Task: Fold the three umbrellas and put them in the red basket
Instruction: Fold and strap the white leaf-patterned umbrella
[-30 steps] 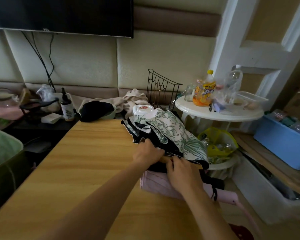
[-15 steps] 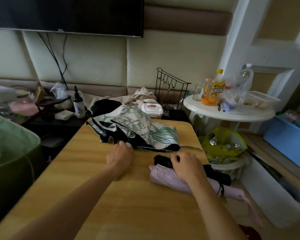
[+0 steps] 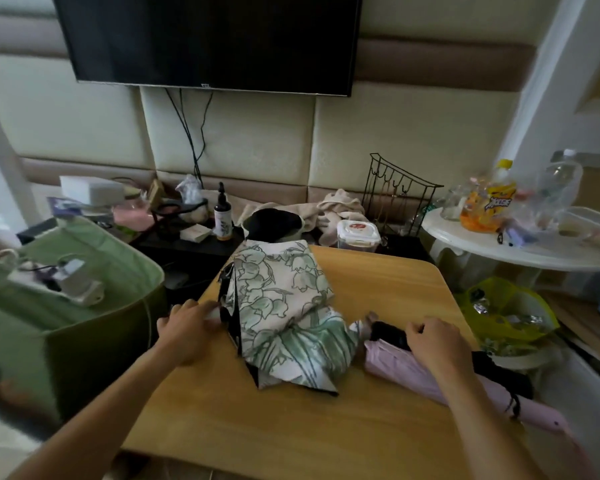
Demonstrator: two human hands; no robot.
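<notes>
A dark flat wall-mounted television (image 3: 208, 39) hangs on cream padded wall panels (image 3: 395, 133) beyond the hands. They work over a light wooden table (image 3: 291, 427). A round white plastic side table (image 3: 499, 251) stands to their right.

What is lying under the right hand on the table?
The right hand rests on a black umbrella beside a folded pink umbrella. What lies beneath its palm is covered.

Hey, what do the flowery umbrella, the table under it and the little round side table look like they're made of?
Floral umbrella: thin woven fabric, matte, since it creases and drapes in loose folds. Table: wood or wood-look laminate, smooth with a soft sheen; straight grain lines show. Round side table: probably moulded plastic, white and glossy, with a rounded lip.
</notes>
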